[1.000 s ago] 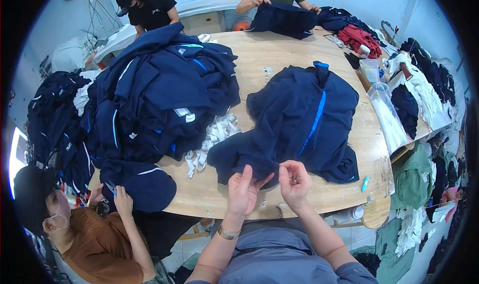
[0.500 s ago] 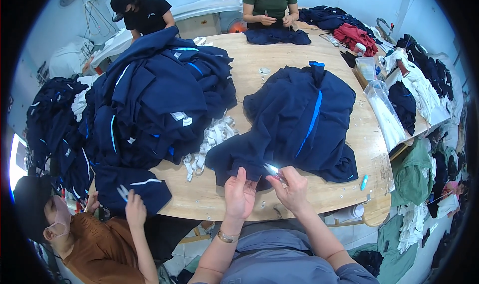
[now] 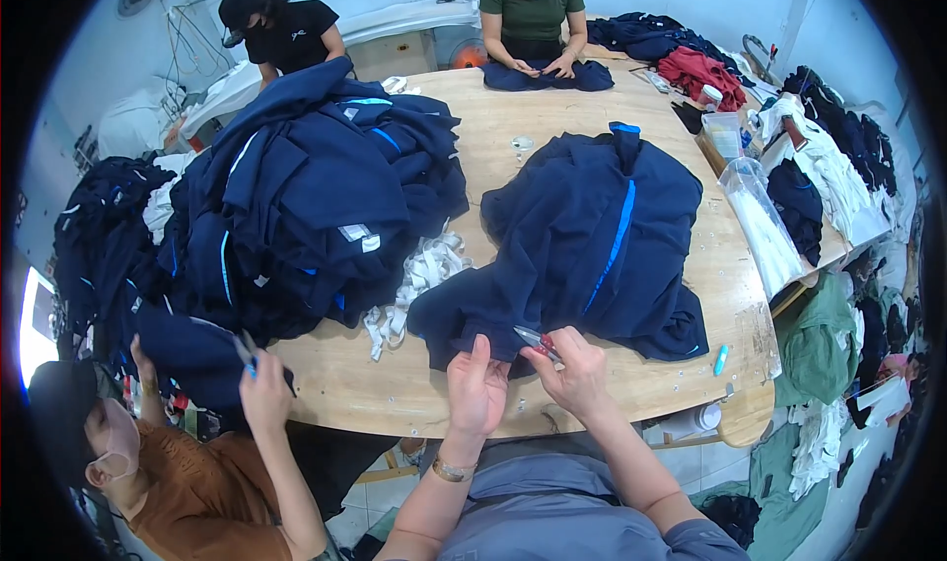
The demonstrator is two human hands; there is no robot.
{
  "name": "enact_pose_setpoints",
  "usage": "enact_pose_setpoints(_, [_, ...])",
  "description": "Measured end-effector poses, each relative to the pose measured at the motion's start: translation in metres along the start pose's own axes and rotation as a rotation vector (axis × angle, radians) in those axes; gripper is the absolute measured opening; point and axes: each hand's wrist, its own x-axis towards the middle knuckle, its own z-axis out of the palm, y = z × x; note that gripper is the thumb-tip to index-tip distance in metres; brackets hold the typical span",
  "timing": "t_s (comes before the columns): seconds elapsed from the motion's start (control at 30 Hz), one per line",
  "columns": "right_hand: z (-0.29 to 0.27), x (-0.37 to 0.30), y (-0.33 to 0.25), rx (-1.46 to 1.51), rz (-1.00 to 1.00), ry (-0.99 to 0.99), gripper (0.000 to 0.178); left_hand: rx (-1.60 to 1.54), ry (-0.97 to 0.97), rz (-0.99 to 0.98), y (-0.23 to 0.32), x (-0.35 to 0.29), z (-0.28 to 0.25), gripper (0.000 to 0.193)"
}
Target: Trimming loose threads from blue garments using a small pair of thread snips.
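Note:
A navy garment (image 3: pixel 582 236) with a bright blue stripe lies spread on the wooden table in front of me. My left hand (image 3: pixel 477 388) pinches its near edge, thumb up on top and fingers underneath. Closed around a pair of thread snips (image 3: pixel 538 340) with red on the handle, my right hand (image 3: pixel 572 374) is just to the right. The pointed metal blades lie over the navy cloth close to my left thumb. Whether the tips touch a thread is too small to tell.
Left of the garment rises a large pile of navy garments (image 3: pixel 306 186), with white strips (image 3: pixel 432 270) beside it. A co-worker's hand (image 3: pixel 264 393) holds snips at the left. Two more people stand across the table (image 3: pixel 473 393). A light-blue pen-like object (image 3: pixel 721 360) lies at right.
My snips have shifted slightly left, and their blades have turned over the cloth. My left hand stays nearly still. The co-worker at left has pulled their navy piece leftward.

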Motion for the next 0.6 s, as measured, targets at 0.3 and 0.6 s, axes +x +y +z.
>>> enact_pose_setpoints(0.3, [0.000,-0.002,0.002,0.050,-0.004,-0.012,0.030,0.015,0.016,0.013,0.003,-0.001,0.008,0.026])
enact_pose_setpoints(0.6, [-0.001,-0.001,0.000,0.015,-0.016,-0.037,0.031,0.033,0.000,0.055,-0.001,-0.004,0.005,0.030])
